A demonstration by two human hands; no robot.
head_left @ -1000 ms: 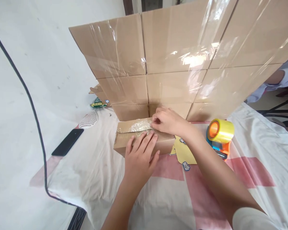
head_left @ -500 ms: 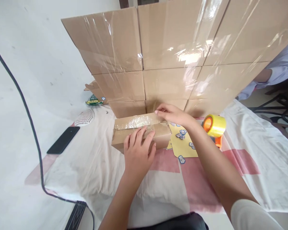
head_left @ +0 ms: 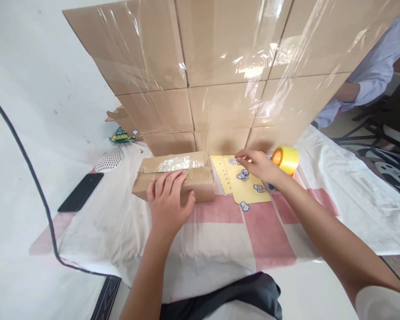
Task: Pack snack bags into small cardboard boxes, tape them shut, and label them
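Note:
A small brown cardboard box (head_left: 196, 189) with clear tape along its top lies on the cloth-covered table. My left hand (head_left: 168, 195) rests open on the box's top and front, fingers spread. To the right, my right hand (head_left: 258, 164) is over the far edge of a yellow sheet (head_left: 233, 175) that bears small blue-edged stickers (head_left: 242, 175). Its fingers are bent together near a sticker; whether they hold anything is too small to tell. A roll of yellow tape (head_left: 289, 160) stands just beyond my right hand.
Stacked, taped cardboard boxes (head_left: 220, 106) form a wall behind. At left are a black phone (head_left: 81, 192), a white perforated dome (head_left: 110, 161), a green packet (head_left: 122, 136) and a black cable (head_left: 36, 164). Another person's sleeve (head_left: 375, 82) shows at right.
My right hand has left the small box and moved right, over the yellow sheet. The small box and my left hand appear further left, partly because the view has shifted.

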